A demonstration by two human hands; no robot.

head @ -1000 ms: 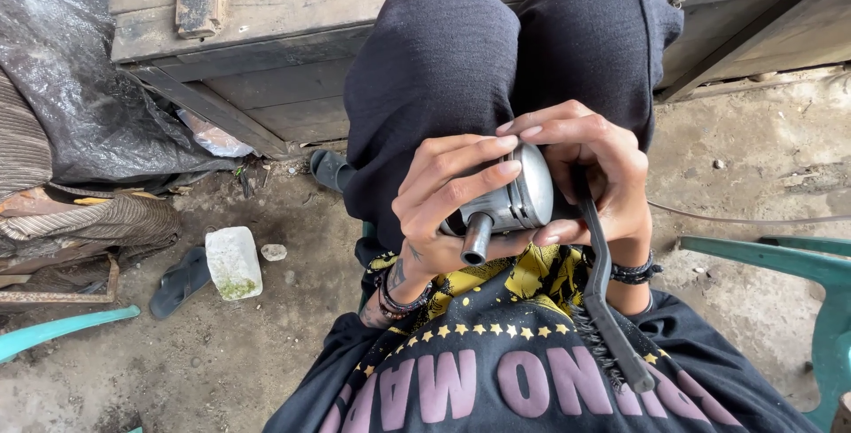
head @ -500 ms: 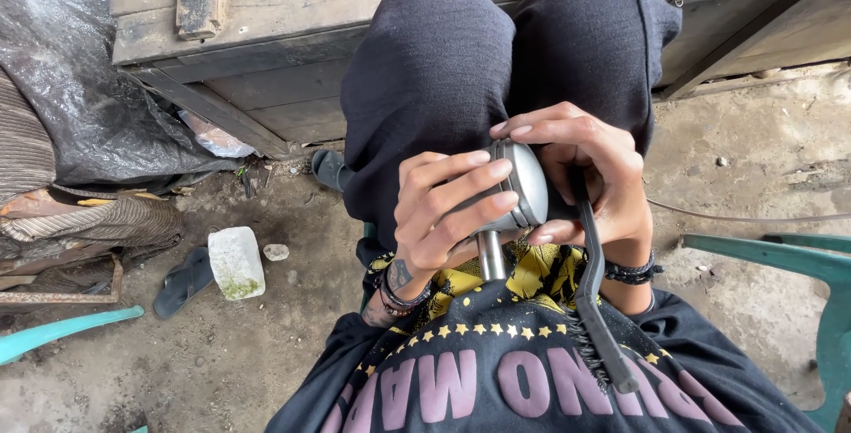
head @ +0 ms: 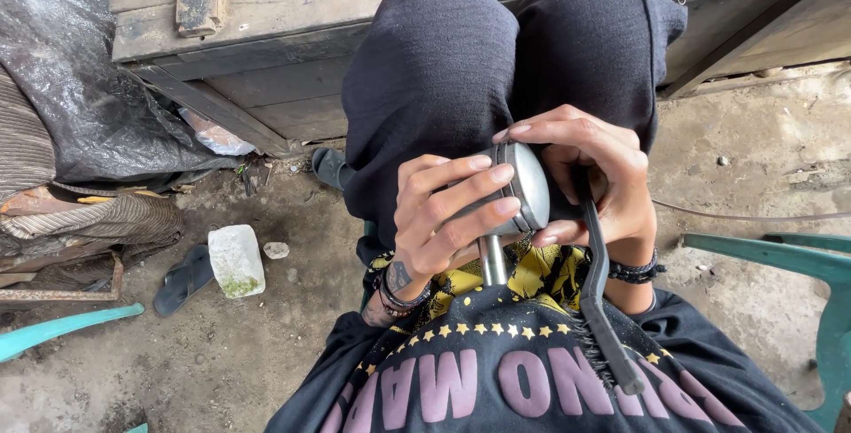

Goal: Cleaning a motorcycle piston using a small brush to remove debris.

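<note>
Both my hands hold a round grey metal part with a short metal shaft pointing down toward my chest, over my lap in dark trousers. My left hand wraps around its near side, fingers laid across the face. My right hand grips the far side and also holds a long black flat tool that hangs down over my black shirt. Both wrists wear dark bracelets.
A wooden bench or crate stands ahead of my knees, with a black plastic sheet at the left. On the dirt ground lie a pale stone block and a dark sandal. A teal plastic chair is at the right.
My left hand has shifted its fingers across the metal part, and the shaft has turned from pointing left-down to pointing straight down. My right hand stays in place.
</note>
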